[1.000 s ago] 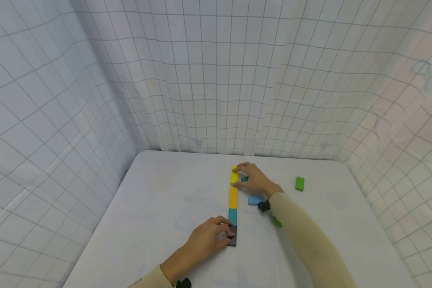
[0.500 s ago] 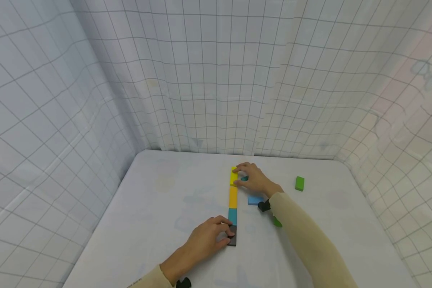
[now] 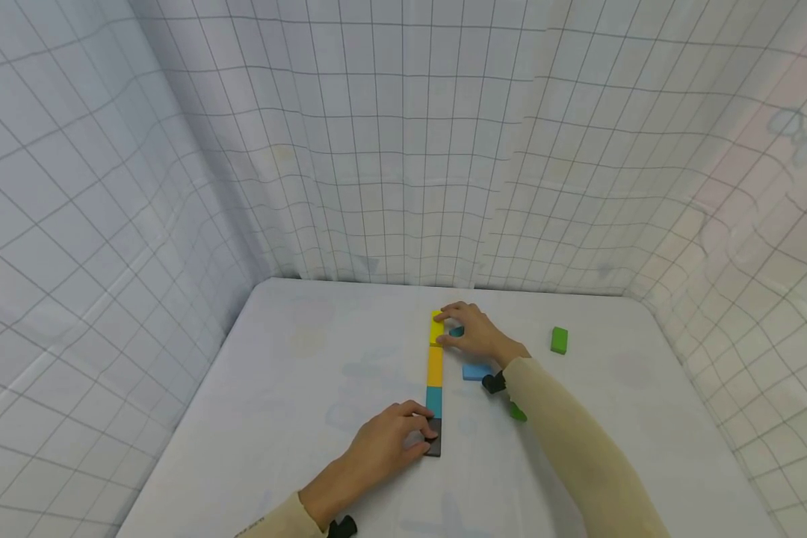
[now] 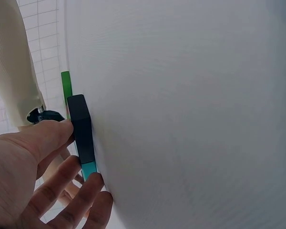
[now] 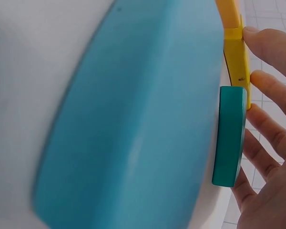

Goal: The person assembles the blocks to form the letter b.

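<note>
Yellow rectangular block, grasped by the fingers of the right hand just beyond the orange rectangular block, could knock the latter crooked if pushed unevenly, or if the left hand, its fingers gripping the black rectangular block on the orange block's near side, slackens.

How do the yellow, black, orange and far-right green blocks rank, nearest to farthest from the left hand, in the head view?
1. Black block: touching the left hand.
2. Orange block: mid-row.
3. Yellow block: row's far end.
4. Green block: off to the right.
</note>
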### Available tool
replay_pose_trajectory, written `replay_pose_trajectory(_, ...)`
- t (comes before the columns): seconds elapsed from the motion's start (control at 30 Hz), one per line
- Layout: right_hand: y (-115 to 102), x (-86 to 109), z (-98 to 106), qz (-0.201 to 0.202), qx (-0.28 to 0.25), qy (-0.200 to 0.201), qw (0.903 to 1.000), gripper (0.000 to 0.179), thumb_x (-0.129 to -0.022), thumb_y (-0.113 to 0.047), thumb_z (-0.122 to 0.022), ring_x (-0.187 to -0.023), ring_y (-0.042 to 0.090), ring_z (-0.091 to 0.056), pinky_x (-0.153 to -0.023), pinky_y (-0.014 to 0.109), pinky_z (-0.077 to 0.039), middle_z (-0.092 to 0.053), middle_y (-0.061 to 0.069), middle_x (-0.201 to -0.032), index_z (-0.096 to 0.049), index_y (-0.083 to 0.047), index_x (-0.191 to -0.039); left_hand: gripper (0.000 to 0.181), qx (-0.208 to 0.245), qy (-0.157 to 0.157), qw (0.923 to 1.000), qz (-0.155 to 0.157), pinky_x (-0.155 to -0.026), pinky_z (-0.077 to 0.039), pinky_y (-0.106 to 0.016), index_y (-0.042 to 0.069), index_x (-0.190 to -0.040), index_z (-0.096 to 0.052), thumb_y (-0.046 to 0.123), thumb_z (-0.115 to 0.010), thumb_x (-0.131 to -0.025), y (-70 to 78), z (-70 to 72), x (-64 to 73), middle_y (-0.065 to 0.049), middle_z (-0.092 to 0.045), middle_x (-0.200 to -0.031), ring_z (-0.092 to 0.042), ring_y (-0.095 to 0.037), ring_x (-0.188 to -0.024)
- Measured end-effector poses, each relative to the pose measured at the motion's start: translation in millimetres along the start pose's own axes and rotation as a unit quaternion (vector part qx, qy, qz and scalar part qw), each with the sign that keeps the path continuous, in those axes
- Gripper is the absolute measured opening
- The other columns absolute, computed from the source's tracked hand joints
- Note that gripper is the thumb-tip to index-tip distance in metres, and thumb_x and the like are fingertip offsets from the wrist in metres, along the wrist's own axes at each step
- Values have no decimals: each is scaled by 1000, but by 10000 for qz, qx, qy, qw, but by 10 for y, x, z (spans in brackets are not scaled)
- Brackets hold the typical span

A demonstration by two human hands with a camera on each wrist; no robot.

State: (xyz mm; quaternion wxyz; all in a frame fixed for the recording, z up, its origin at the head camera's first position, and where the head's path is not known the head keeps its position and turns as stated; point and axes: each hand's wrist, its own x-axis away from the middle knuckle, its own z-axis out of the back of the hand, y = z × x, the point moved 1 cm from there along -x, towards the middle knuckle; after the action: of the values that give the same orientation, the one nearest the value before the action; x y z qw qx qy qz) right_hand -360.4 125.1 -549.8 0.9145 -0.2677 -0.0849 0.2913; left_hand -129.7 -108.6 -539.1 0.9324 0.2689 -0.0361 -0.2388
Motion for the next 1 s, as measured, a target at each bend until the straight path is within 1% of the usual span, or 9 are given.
replay_pose_trajectory(0.17, 2, 0, 3, -32, -33, -23, 10000, 56, -109, -44, -83, -167, 42, -45, -141, 72, -34, -54, 11, -178, -72, -19, -158, 6, 22, -11, 10000, 3, -96, -71, -38, 25, -108, -90, 22, -92, -103, -4, 5, -4, 5, -78, -144, -77, -20, -125)
replay_pose_trajectory(0.3, -11, 14, 7, 18, -11, -13, 10000, 56, -110, -44, -83, -165, 43, -47, -140, 73, -35, -55, 12, -178, -72, -18, -158, 5, 27, -25, 10000, 8, -96, -71, -38, 25, -108, -90, 23, -92, -104, -5, 1, -4, 5, -78, -145, -77, -21, -125)
replay_pose_trajectory(0.6, -36, 29, 9, -18, -87, -32, 10000, 55, -110, -44, -82, -165, 41, -47, -141, 71, -36, -55, 10, -177, -72, -19, -158, 6, -35, -35, 10000, 16, -94, -70, -36, 26, -107, -89, 23, -93, -103, -2, 8, -4, 6, -78, -143, -77, -18, -123)
replay_pose_trajectory(1.0, -43, 43, 5, -17, -66, -35, 10000, 54, -110, -45, -82, -165, 41, -46, -140, 73, -35, -56, 9, -177, -73, -20, -157, 6, -13, -17, 10000, 45, -94, -70, -37, 26, -107, -89, 23, -93, -103, 7, 10, -3, 7, -78, -143, -77, -18, -123)
